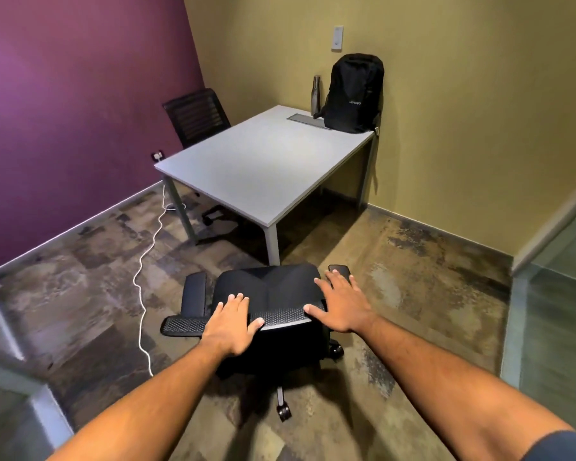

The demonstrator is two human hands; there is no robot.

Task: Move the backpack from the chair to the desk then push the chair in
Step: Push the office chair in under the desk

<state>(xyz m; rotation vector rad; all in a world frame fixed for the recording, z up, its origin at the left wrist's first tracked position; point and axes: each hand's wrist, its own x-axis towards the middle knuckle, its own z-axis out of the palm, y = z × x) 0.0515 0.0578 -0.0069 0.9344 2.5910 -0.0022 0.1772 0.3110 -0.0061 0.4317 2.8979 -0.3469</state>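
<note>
The black backpack (353, 94) stands upright on the far right corner of the grey desk (263, 168), against the yellow wall. A black mesh office chair (270, 284) stands on the floor just short of the desk's near corner, its seat facing the desk and empty. My left hand (230, 322) lies over the top edge of the backrest, fingers curled over it. My right hand (341, 304) presses on the backrest's right corner, with its thumb on the mesh and its fingers spread toward the right armrest.
A metal bottle (316, 94) stands next to the backpack. A second black chair (195, 116) is tucked in at the desk's far left side. A white cable (147, 261) runs across the floor left of my chair. A glass partition (552, 311) stands at the right.
</note>
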